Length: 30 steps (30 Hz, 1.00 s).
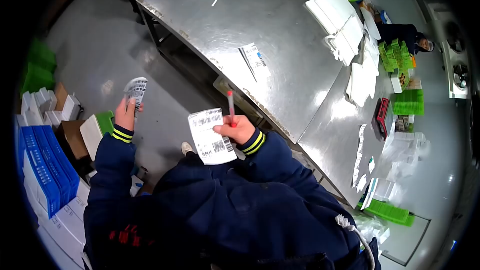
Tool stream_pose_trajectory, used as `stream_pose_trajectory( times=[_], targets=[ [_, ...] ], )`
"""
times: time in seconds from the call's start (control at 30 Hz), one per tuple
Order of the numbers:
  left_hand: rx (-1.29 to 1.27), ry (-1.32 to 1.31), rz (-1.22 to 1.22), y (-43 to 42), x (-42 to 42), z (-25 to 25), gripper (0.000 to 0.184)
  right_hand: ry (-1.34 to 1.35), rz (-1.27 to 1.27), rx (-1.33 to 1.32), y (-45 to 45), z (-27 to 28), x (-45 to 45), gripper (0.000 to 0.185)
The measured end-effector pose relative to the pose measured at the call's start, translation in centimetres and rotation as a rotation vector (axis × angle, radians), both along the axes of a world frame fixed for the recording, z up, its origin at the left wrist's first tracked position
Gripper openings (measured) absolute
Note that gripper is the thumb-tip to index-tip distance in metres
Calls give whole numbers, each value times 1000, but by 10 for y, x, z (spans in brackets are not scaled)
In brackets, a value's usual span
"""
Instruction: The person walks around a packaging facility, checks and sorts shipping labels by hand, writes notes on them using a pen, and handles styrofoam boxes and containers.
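My left hand (pixel 126 114), out over the floor, pinches a curled printed label (pixel 135 90) with barcodes on it. In front of my body, my right hand (pixel 239 130) grips a larger white shipping label (pixel 206 140) by its right edge, thumb on top. That label carries a barcode, a square code and large print. A red-capped pen (pixel 230 102) also sticks up from the right hand. Another label sheet (pixel 255 61) lies on the steel table (pixel 220 25), beyond my right hand.
Blue cartons or crates (pixel 49 165) and white boxes (pixel 70 222) stand at the left. White foam sheets (pixel 337 17), a red device (pixel 382 115) and paper strips (pixel 359 155) rest on the table. Green baskets (pixel 407 102) stand beyond it, near a co-worker (pixel 400 35).
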<state>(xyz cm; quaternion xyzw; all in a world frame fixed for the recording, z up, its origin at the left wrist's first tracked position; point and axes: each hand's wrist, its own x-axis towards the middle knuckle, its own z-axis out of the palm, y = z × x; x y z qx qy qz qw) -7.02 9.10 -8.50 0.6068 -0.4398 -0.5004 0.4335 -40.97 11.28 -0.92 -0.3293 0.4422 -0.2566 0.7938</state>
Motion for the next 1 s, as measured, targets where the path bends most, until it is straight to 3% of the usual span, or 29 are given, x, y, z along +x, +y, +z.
stream_pose_trajectory(
  times=[0.03, 0.1, 0.17, 0.23, 0.3, 0.37, 0.43, 0.5, 0.63, 0.77, 0.9, 0.97, 1.0],
  targets=[
    [-4, -7, -12, -4, -11, 3, 24, -6, -57, -40, -2, -5, -6, 14],
    [207, 659, -73, -3, -57, 12, 25, 122, -118, -221, -7, -29, -14, 17],
    [321, 839, -147, -1, -107, 28, 25, 158, -241, -304, -12, -34, -7, 18],
    [266, 870, -168, -5, -158, 15, 28, 166, -306, -354, -22, -40, -9, 19],
    [247, 708, -164, -16, -183, 7, 32, 185, -274, -335, -37, -48, -25, 22],
    [257, 698, -144, -33, -191, -2, 34, 344, -242, -338, -70, -81, -61, 27],
    [249, 655, -140, -53, -193, 4, 34, 680, -383, -442, -113, -131, -101, 33],
    [251, 635, -120, -67, -195, 2, 36, 1111, -272, -567, -158, -149, -140, 39],
    [242, 557, -47, -84, -204, -4, 38, 1310, 17, -426, -210, -140, -152, 38],
    [263, 517, -33, -95, -200, -6, 37, 1301, 225, -335, -227, -150, -147, 25],
    [196, 631, -56, -120, -191, -1, 46, 1221, 44, -482, -224, -192, -148, 19],
    [172, 639, -51, -132, -184, -3, 45, 1013, 56, -498, -228, -189, -145, 15],
    [170, 646, -54, -139, -178, -7, 45, 731, -91, -405, -233, -187, -141, 15]
  ],
)
